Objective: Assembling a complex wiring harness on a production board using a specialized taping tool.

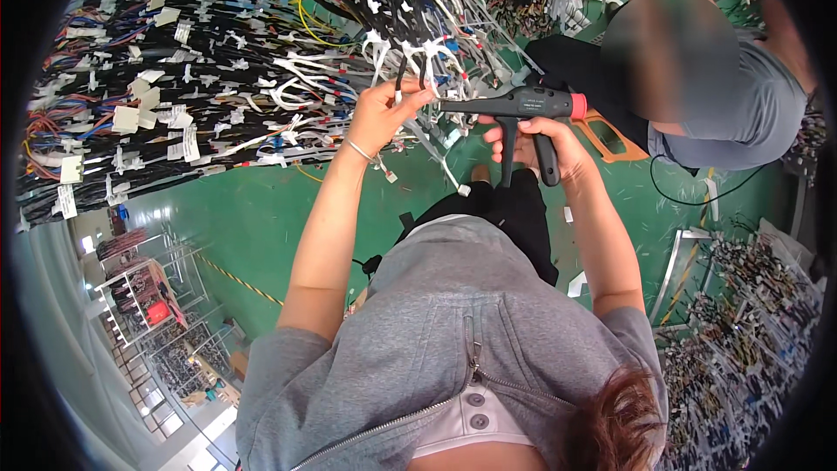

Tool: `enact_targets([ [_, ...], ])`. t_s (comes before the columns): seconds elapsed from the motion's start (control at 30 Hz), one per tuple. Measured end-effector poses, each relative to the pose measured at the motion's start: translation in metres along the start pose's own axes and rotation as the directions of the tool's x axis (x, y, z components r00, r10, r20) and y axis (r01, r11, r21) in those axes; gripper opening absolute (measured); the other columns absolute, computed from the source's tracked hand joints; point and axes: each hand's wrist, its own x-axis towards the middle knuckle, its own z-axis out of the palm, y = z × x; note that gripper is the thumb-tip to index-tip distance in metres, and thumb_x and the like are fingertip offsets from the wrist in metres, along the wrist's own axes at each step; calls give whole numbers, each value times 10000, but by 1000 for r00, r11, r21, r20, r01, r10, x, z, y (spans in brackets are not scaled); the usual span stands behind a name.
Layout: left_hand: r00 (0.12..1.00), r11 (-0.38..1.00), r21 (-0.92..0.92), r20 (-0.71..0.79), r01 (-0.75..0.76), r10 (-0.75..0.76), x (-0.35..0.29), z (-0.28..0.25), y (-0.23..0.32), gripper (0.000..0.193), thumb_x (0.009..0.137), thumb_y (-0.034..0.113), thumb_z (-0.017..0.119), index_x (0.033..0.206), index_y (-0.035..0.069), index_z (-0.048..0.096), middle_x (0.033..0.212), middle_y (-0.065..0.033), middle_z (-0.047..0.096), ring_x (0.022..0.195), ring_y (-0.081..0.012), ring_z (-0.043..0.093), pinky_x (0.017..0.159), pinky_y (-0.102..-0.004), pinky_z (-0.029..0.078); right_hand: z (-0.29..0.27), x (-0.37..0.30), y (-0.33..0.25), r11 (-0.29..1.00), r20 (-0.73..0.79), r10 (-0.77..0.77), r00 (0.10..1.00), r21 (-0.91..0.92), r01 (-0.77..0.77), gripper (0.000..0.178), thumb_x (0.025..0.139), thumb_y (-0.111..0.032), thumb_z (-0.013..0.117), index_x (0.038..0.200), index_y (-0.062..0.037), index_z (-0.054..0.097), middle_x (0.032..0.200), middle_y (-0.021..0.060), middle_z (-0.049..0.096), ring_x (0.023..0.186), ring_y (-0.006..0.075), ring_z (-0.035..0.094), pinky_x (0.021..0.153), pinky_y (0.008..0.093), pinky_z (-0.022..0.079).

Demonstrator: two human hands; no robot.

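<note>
My right hand [558, 146] is wrapped around the grip of a black cable tie gun [523, 103] with a red knob at its rear end. The gun's long nose points left, its tip right by my left fingertips. My left hand [390, 113] is closed in a pinch on a thin cable end at the edge of a hanging wire bundle [384, 4]. Whether a tie strip also sits between those fingers I cannot make out. White cable ties [292, 78] and black cables surround that hand, and a loose cable with a white connector [462, 189] dangles below.
Thick black cable harnesses [218, 61] with white labels and ties fill the left and far side. A co-worker in a grey shirt [741, 113] is close at the right, near an orange frame [610, 138]. More wiring [741, 340] stands at lower right above the green floor [235, 235].
</note>
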Motion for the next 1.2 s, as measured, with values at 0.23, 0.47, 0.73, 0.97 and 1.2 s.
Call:
enact_targets([
  [0.23, 996, 992, 91, 8, 92, -93, 7, -2, -4, 177, 910, 153, 694, 1062, 84, 755, 927, 6, 712, 697, -51, 567, 629, -223, 490, 30, 2, 25, 981, -98, -53, 994, 180, 70, 520, 951, -272, 539, 1331, 80, 484, 736, 4, 439, 676, 128, 426, 690, 311, 385],
  [0.47, 986, 997, 7, 153, 71, -71, 14, -4, -2, 224, 894, 205, 728, 1043, 38, 736, 822, -10, 698, 646, -74, 624, 584, -212, 474, 39, -51, 58, 822, -344, -332, 878, -562, 90, 247, 944, -270, 595, 967, -24, 589, 690, 24, 582, 618, 156, 551, 607, 316, 418],
  [0.73, 942, 982, 183, 315, 57, -113, 23, -7, 25, 250, 951, 232, 657, 1141, 83, 722, 848, 39, 696, 639, -19, 547, 597, -212, 483, 39, -43, 35, 988, -190, -59, 980, -152, 30, 495, 949, -247, 578, 1322, 70, 504, 1132, 166, 669, 1045, 267, 657, 961, 418, 506],
  [0.97, 921, 997, 78, 390, -29, -4, 25, -15, 21, 207, 952, 160, 638, 1084, 26, 724, 982, -29, 733, 673, -58, 595, 610, -229, 504, 24, -3, 27, 986, -10, 16, 1000, 164, -15, 613, 957, -378, 505, 1360, 81, 459, 1132, 157, 651, 1026, 271, 643, 998, 437, 473],
  [1.2, 903, 968, 124, 403, -217, 150, 30, -21, 17, 138, 905, 89, 675, 994, -2, 727, 1139, -94, 710, 899, -121, 655, 765, -262, 530, 19, 14, 21, 961, 19, 68, 997, 266, -71, 651, 928, -412, 535, 1345, 84, 475, 1114, 134, 652, 999, 237, 645, 986, 403, 481],
])
